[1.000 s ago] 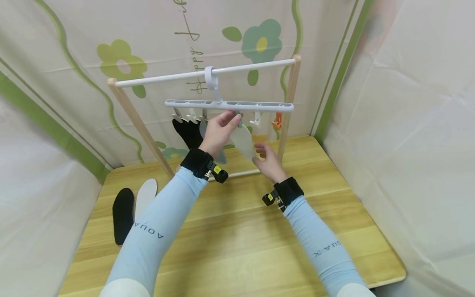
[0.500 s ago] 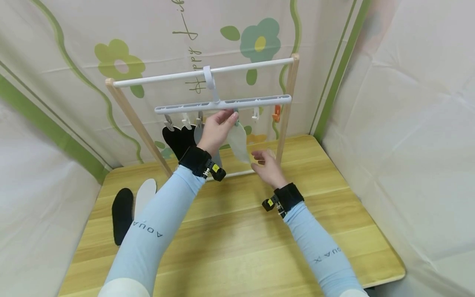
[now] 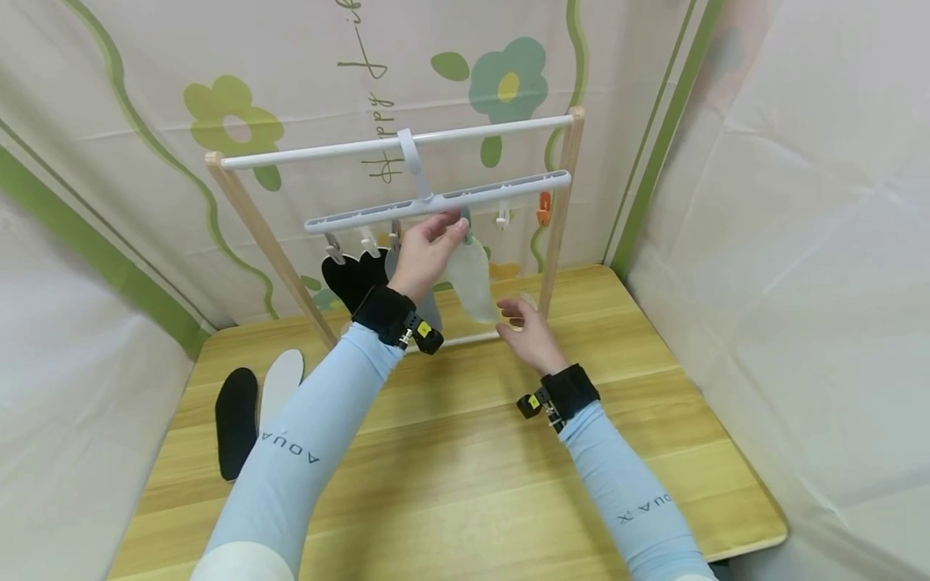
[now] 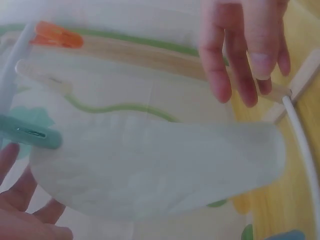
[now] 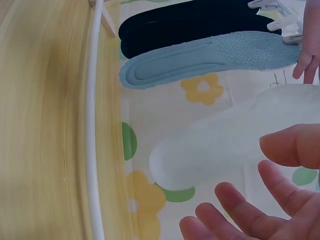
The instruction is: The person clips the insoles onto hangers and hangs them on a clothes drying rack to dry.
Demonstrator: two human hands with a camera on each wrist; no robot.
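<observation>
A pale translucent insole [image 3: 472, 278] hangs from a teal clip [image 3: 466, 234] on the white clip hanger [image 3: 508, 190]. My left hand [image 3: 454, 230] is raised under the hanger and pinches that clip at the insole's top. In the left wrist view the teal clip [image 4: 30, 136] sits clamped on the insole [image 4: 150, 170]. My right hand [image 3: 517, 311] hovers with relaxed fingers beside the insole's lower end, apart from it. The right wrist view has my fingers [image 5: 240, 210] just below the insole [image 5: 225, 145].
The hanger hooks on a white rod [image 3: 327, 151] between wooden legs [image 3: 559, 202]. Black insoles [image 3: 352, 278] and a blue-grey insole [image 5: 210, 57] hang to the left. An orange clip [image 3: 542, 210] hangs at the right. A black insole [image 3: 234, 420] and a white one [image 3: 279, 383] lie on the wooden table [image 3: 465, 468].
My right hand has let go of the insole's lower end and now hangs beside it. The hanger has tipped, right end up. The left hand stays at the clip.
</observation>
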